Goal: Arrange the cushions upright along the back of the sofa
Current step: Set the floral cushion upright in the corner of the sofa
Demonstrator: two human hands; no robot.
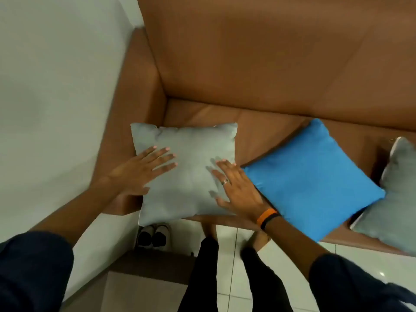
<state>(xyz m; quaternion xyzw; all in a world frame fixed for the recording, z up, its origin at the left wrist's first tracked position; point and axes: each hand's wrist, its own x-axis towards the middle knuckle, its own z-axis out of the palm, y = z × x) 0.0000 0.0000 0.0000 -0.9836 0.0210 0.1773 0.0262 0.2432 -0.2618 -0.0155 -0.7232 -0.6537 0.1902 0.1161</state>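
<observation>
While both palms lie flat, I see the brown sofa (pixel 258 64) seat under them. Grey cushion (pixel 186 172) lies flat beneath left hand (pixel 137 170) and right hand (pixel 236 188), fingers spread, grasping nothing; blue cushion (pixel 313 176) lies just right of my right hand, a second grey cushion (pixel 391 199) beyond it.
</observation>
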